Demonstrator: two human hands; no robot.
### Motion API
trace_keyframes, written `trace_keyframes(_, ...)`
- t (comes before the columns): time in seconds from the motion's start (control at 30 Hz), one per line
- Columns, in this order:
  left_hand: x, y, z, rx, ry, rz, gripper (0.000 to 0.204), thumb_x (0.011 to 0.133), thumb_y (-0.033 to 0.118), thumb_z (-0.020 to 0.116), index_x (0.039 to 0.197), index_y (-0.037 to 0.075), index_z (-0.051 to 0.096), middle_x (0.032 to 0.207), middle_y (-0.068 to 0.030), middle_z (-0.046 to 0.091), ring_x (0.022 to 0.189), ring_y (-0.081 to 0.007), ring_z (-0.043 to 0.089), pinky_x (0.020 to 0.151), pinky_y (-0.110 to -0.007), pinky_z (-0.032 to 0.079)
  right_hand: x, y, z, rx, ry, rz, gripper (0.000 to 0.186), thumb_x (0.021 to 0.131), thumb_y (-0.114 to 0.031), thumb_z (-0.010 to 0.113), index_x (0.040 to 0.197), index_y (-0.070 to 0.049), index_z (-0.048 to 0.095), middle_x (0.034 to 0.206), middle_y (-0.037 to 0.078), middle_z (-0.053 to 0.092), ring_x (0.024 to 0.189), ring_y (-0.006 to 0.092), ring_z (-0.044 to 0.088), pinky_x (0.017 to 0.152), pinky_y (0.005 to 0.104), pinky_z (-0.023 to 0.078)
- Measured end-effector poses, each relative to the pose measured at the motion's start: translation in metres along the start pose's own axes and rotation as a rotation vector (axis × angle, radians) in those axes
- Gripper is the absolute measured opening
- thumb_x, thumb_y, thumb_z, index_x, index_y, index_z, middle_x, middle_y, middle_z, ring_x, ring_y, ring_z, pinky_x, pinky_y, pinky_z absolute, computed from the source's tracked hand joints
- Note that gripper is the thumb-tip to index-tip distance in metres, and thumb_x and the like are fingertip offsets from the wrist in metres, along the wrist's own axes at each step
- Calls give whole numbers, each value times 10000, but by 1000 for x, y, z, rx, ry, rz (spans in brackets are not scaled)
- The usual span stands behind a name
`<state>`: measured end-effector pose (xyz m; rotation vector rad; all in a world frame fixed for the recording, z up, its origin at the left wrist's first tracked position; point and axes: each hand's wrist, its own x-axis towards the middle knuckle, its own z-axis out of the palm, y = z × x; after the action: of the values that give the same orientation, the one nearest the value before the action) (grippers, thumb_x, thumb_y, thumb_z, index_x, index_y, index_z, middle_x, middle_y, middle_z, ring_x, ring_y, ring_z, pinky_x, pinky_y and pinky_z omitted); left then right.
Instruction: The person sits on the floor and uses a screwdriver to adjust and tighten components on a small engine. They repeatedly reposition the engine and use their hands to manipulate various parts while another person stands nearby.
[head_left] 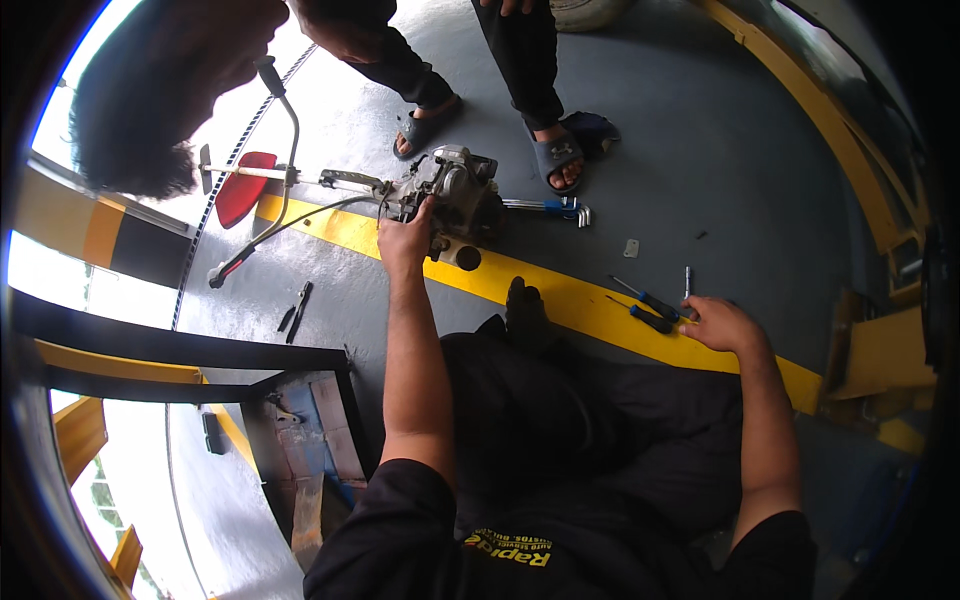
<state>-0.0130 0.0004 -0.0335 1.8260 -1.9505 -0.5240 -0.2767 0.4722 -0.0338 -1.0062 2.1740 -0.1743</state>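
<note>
A small grey engine (458, 195) of a brush cutter lies on the grey floor across a yellow painted stripe (560, 295). Its shaft and curved handlebar (285, 150) run off to the left. My left hand (405, 240) rests on the near side of the engine and grips its casing. My right hand (722, 322) lies on the floor at the right, its fingers on a black-and-blue screwdriver (648, 318). A second screwdriver (645, 298) lies just beyond it.
Another person's sandalled feet (555, 160) stand just beyond the engine, and a person's head (160, 90) leans in at upper left. Blue hex keys (550, 207), black pliers (297, 310), a red guard (243, 185) and a small metal plate (631, 247) lie on the floor. A dark pit (300, 440) opens at lower left.
</note>
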Motion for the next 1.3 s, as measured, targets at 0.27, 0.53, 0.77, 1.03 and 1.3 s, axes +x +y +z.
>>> trace_keyframes(0.27,-7,-2,-2,-75,-49,68,765,813,593,846,1197,-57,720,1162,-289,744,1141,-420,715,1007,-460,540,-3,7,2,27,43,-38,539,946,-321,766,1369,-21,620,1187,175,728,1110,342,705,964,434,553)
trace_keyframes(0.53,-1,-32,1,-305,33,-13,799,839,595,835,1157,-127,708,1073,-243,764,1049,-366,737,945,-415,547,-5,12,3,39,60,-54,550,941,-329,770,1370,-19,619,1170,175,734,1098,345,708,944,435,559)
trace_keyframes(0.77,1,-45,-13,-430,-86,-27,659,871,552,827,1074,-72,766,998,-177,782,931,-260,744,851,-371,547,-1,11,4,28,55,-55,547,945,-325,770,1378,-28,619,1171,178,734,1105,350,706,949,438,558)
trace_keyframes(1.03,-14,-45,-24,-269,-89,116,555,820,472,899,1005,-38,783,842,-131,784,769,-232,747,737,-367,561,1,6,7,31,51,-21,549,945,-319,770,1394,-46,613,1176,171,734,1119,333,708,971,431,559)
trace_keyframes(1.3,-15,-39,-26,-121,-103,157,533,817,497,880,959,-9,796,815,-141,780,771,-289,763,745,-396,568,3,-2,11,2,36,-30,537,945,-308,769,1384,-39,617,1171,170,734,1104,340,711,957,434,560)
